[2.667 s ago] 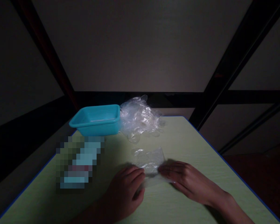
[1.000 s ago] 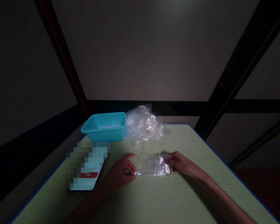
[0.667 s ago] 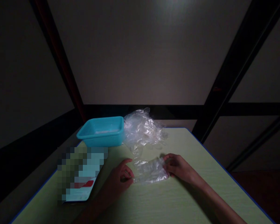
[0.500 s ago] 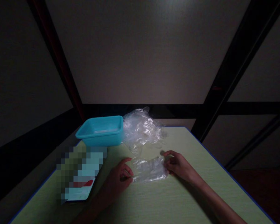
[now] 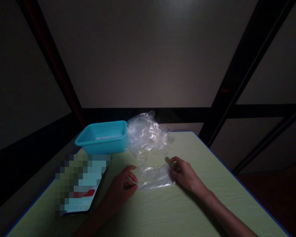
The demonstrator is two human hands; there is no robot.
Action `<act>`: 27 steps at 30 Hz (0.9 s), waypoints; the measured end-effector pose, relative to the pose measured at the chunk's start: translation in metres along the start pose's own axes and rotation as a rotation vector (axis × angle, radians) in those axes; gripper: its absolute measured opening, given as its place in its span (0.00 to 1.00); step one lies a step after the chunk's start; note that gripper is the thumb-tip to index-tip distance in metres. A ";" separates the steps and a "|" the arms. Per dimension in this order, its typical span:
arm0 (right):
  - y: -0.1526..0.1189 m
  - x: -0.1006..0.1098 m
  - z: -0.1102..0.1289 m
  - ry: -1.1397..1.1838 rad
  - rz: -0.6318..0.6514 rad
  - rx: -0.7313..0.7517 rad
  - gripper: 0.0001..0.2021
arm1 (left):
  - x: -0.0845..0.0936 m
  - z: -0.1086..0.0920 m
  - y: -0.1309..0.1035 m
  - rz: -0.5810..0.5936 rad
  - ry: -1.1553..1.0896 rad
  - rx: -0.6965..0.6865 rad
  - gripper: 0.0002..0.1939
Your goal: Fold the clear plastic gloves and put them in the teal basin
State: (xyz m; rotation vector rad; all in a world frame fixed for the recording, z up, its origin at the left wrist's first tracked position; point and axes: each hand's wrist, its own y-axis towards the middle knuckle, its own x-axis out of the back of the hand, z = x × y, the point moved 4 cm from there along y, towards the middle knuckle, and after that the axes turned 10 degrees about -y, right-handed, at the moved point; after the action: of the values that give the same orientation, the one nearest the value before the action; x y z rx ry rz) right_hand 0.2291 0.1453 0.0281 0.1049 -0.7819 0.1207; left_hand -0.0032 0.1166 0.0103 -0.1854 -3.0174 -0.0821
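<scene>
A clear plastic bag [image 5: 156, 177] is stretched flat between my two hands, low over the table. My left hand [image 5: 123, 186] pinches its left edge between thumb and fingers. At the other end, my right hand [image 5: 186, 174] grips the right edge, its forefinger reaching out past the film. Just beyond lies a crumpled heap of clear plastic bags [image 5: 149, 131]. Whether the held bag touches the heap or the tabletop, I cannot tell.
A turquoise plastic basin [image 5: 106, 147] stands at the back left, beside the heap. Nearer on the left lies a flat, pale item with a red mark [image 5: 90, 193], mostly pixelated. The light green table [image 5: 162, 214] has blue edges; a panelled wall [image 5: 148, 65] rises behind it.
The whole view has shifted slightly, so everything sits a little further left. Both hands keep their hold on the bag, whose film looks slightly flatter.
</scene>
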 end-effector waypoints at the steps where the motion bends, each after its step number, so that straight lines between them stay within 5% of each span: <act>1: -0.001 0.000 0.001 -0.041 -0.011 0.013 0.14 | 0.000 -0.001 0.000 -0.009 0.000 0.002 0.23; 27: -0.018 -0.004 0.024 -0.621 -0.057 0.149 0.24 | 0.001 -0.008 -0.004 -0.098 0.305 -0.129 0.21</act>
State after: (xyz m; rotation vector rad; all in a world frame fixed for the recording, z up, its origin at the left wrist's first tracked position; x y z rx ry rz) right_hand 0.2121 0.1235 0.0410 0.3154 -1.3878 0.0919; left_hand -0.0041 0.1127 0.0185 -0.0315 -2.7166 -0.2873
